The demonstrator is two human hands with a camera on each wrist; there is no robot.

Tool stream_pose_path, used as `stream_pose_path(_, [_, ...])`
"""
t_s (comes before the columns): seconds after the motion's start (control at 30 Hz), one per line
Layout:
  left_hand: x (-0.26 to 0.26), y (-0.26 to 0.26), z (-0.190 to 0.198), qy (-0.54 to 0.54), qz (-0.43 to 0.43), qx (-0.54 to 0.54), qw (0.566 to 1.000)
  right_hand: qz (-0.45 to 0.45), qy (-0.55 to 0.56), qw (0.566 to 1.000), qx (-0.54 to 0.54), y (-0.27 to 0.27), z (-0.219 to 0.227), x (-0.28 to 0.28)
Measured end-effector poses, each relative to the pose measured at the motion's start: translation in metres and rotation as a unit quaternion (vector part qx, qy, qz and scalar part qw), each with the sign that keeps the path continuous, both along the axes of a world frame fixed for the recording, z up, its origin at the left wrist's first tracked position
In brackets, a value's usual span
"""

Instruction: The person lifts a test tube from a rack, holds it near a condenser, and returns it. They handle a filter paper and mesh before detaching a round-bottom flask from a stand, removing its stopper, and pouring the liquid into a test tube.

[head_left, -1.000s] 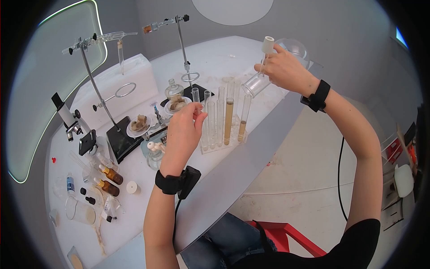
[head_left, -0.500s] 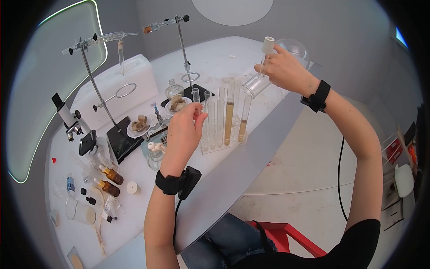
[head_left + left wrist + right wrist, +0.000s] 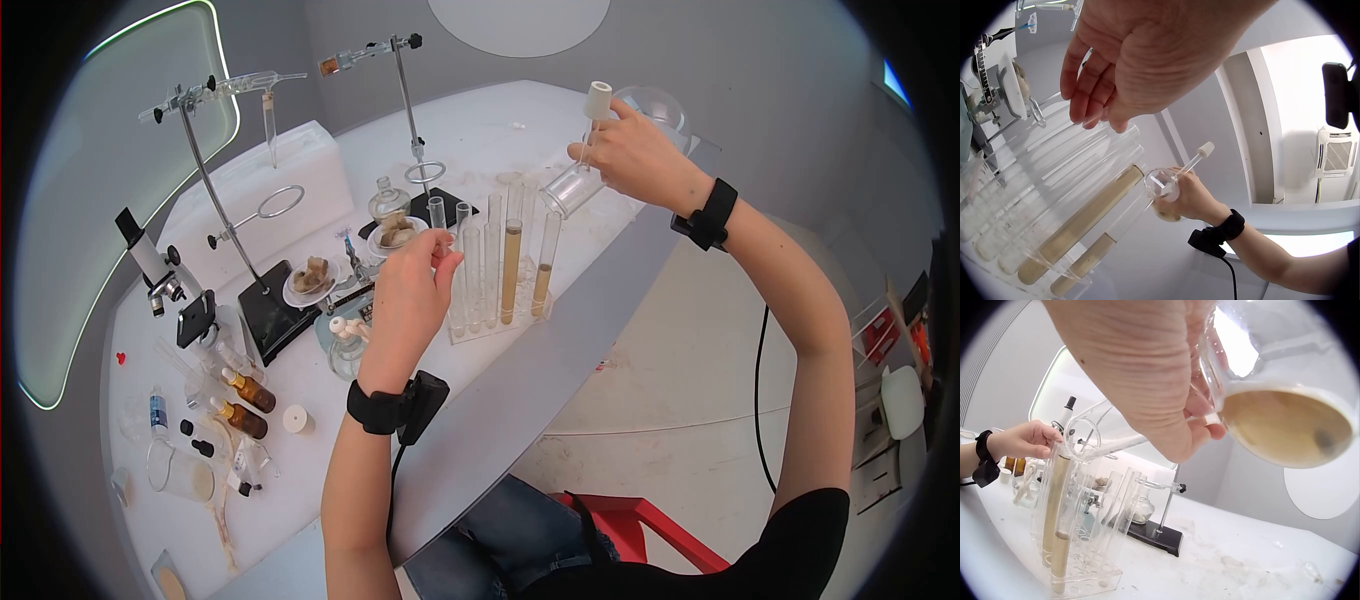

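Note:
My right hand [image 3: 645,155] grips the neck of a round glass distilling flask [image 3: 1285,428] and tilts it. Tan liquid lies in its bulb; the flask mouth is right at the rim of the end test tube [image 3: 542,285], which is partly filled with tan liquid. A pale cap-like end tops the flask's side arm [image 3: 590,135]. Beside the end tube stands a nearly full tan test tube [image 3: 511,270]. My left hand [image 3: 410,295] pinches the top of a clear test tube with curled fingers [image 3: 1088,94]. The tubes stand in a clear rack [image 3: 1097,581].
Two ring stands [image 3: 198,150] with clamps rise behind. Dishes with brownish lumps [image 3: 312,278], a spirit lamp [image 3: 347,350] and a clear bottle [image 3: 388,198] sit beyond my left hand. Brown dropper bottles [image 3: 245,390], a beaker [image 3: 180,470] and a microscope [image 3: 160,260] stand left.
The tan liquid in the end test tube stands slightly higher. Both hands and the tilted flask have kept their places.

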State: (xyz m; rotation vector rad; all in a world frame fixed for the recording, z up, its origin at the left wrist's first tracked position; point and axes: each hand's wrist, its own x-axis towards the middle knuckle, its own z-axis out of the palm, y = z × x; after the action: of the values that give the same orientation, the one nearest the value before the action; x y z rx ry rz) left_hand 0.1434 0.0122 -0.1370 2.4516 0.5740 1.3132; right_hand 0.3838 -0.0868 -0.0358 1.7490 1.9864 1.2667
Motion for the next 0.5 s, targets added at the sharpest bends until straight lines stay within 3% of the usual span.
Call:
stream_pose_path(0.4, [0.0, 0.001, -0.001, -0.004, -0.006, -0.001, 1.0, 0.015, -0.012, 1.0, 0.008, 0.002, -0.001, 0.004])
stream_pose_path(0.5, [0.0, 0.0, 0.0, -0.006, -0.008, -0.002, 1.0, 0.089, -0.012, 0.995, 0.048, 0.003, -0.004, 0.009])
